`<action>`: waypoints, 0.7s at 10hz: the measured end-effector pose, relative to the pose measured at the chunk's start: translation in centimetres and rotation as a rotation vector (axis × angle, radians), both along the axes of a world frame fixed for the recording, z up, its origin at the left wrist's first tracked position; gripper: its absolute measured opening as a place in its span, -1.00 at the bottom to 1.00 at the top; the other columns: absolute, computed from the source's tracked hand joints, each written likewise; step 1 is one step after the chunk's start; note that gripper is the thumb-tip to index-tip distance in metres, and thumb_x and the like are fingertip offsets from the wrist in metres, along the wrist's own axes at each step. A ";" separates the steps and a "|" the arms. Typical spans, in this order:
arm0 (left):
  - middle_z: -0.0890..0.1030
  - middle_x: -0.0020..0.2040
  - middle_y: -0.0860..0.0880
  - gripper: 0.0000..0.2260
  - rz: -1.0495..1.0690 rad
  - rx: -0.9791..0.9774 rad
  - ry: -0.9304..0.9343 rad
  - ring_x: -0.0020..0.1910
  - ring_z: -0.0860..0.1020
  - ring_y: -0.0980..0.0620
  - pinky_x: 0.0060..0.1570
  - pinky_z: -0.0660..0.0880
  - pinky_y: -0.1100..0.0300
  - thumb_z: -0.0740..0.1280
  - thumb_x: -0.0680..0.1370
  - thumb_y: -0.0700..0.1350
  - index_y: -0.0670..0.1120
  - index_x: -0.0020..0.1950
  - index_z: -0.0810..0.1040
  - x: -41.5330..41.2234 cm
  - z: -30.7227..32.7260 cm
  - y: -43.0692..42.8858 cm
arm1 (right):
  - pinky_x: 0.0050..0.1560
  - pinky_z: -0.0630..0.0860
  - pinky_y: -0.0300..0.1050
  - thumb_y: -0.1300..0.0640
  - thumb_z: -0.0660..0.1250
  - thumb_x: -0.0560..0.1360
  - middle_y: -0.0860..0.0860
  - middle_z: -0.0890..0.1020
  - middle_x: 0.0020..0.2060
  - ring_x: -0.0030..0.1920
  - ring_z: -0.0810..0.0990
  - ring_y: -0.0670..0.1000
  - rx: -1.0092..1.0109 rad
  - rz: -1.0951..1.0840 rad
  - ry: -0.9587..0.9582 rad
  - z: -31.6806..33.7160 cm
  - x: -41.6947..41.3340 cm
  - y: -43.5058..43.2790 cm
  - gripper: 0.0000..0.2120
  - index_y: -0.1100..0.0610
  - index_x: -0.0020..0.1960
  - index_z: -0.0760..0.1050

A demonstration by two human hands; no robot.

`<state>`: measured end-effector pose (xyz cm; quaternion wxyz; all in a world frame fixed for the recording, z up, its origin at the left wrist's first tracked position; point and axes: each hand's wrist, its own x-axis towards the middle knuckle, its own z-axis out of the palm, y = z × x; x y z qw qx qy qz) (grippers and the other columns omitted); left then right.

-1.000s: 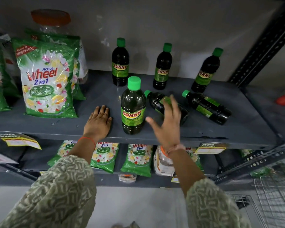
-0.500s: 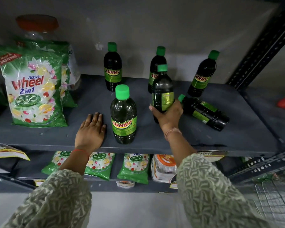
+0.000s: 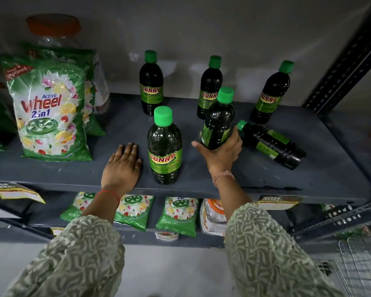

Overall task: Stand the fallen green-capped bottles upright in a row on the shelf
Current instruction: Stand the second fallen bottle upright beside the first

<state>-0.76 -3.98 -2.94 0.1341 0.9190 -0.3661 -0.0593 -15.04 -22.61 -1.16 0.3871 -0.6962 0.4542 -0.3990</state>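
My right hand (image 3: 221,154) grips the lower body of a dark green-capped bottle (image 3: 219,118), holding it nearly upright, its base hidden by my fingers. Left of it a front bottle (image 3: 165,146) stands upright near the edge of the grey shelf (image 3: 234,179). My left hand (image 3: 122,166) rests flat on the shelf beside that bottle, fingers together. One bottle (image 3: 270,144) lies on its side at the right, cap pointing left. Three more stand along the back: left (image 3: 151,82), middle (image 3: 209,86), right (image 3: 271,93).
Green Wheel detergent bags (image 3: 48,108) and a clear jar with an orange lid (image 3: 54,28) fill the shelf's left side. A perforated black upright (image 3: 347,61) bounds the right. More packets (image 3: 177,215) lie on the lower shelf; a wire basket (image 3: 362,264) is at bottom right.
My right hand reached the fallen bottle in the middle, took hold of it and tipped it up from lying to nearly upright. My left hand stayed flat on the shelf.
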 end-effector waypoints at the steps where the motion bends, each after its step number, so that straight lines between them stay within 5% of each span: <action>1: 0.08 0.54 -0.07 -0.54 -0.003 0.003 0.001 0.52 0.00 -0.07 0.49 -0.01 0.03 -0.02 0.60 -0.02 -0.10 0.48 0.04 0.0 0.0 0.0 | 0.14 0.45 -0.15 0.22 0.58 0.16 0.13 0.48 0.12 0.15 0.47 0.12 0.039 0.102 -0.108 -0.5 -0.6 -0.6 -0.22 0.20 0.27 0.27; 2: 0.09 0.54 -0.07 -0.54 -0.006 -0.005 -0.002 0.52 0.01 -0.08 0.48 -0.01 0.03 -0.01 0.60 -0.03 -0.11 0.48 0.05 0.0 0.0 0.1 | 0.17 0.49 -0.10 0.38 0.48 0.25 0.00 0.54 0.02 0.09 0.53 0.05 0.253 0.291 -0.155 -0.6 -1.9 -1.9 -0.35 0.13 0.21 0.23; 3: 0.09 0.54 -0.07 -0.54 -0.010 -0.014 0.000 0.52 0.02 -0.08 0.48 -0.01 0.03 -0.01 0.60 -0.03 -0.11 0.48 0.05 0.0 0.1 0.1 | 0.38 0.31 0.17 0.47 0.37 0.31 0.20 0.46 0.27 0.32 0.41 0.17 0.368 0.497 -0.142 -0.5 -2.9 -3.6 -0.30 0.19 0.36 0.18; 4: 0.08 0.54 -0.07 -0.54 -0.010 -0.008 0.006 0.52 0.01 -0.08 0.49 -0.01 0.04 -0.02 0.60 -0.02 -0.10 0.48 0.04 0.0 0.2 0.0 | 0.45 0.20 0.17 0.30 0.43 0.31 0.17 0.36 0.38 0.40 0.31 0.10 0.426 0.592 -0.109 -0.3 -3.8 -4.7 -0.17 0.18 0.45 0.07; 5: 0.07 0.54 -0.07 -0.54 -0.011 -0.005 0.010 0.52 0.01 -0.08 0.49 -0.01 0.03 -0.02 0.60 -0.02 -0.09 0.48 0.03 0.0 0.1 0.0 | 0.45 0.19 0.15 0.24 0.57 0.17 0.14 0.29 0.42 0.39 0.27 0.05 0.342 0.413 -0.066 0.2 -2.5 -3.2 0.10 0.12 0.48 -0.07; 6: 0.08 0.54 -0.07 -0.54 -0.012 -0.006 0.014 0.52 0.01 -0.09 0.49 0.00 0.02 -0.01 0.60 -0.02 -0.10 0.48 0.04 -0.1 0.3 0.1 | 0.38 0.27 0.14 0.14 0.64 0.01 0.21 0.36 0.31 0.35 0.30 0.19 0.132 0.165 0.017 -0.1 -0.8 -1.6 0.07 0.20 0.38 0.14; 7: 0.07 0.54 -0.08 -0.54 -0.017 -0.003 0.010 0.52 0.01 -0.09 0.49 -0.01 0.02 -0.01 0.60 -0.02 -0.10 0.48 0.04 -0.1 0.2 0.1 | 0.22 0.43 0.05 0.30 0.58 0.11 0.14 0.50 0.12 0.18 0.48 0.15 0.192 0.206 -0.087 -0.5 -1.2 -2.0 -0.19 0.25 0.24 0.25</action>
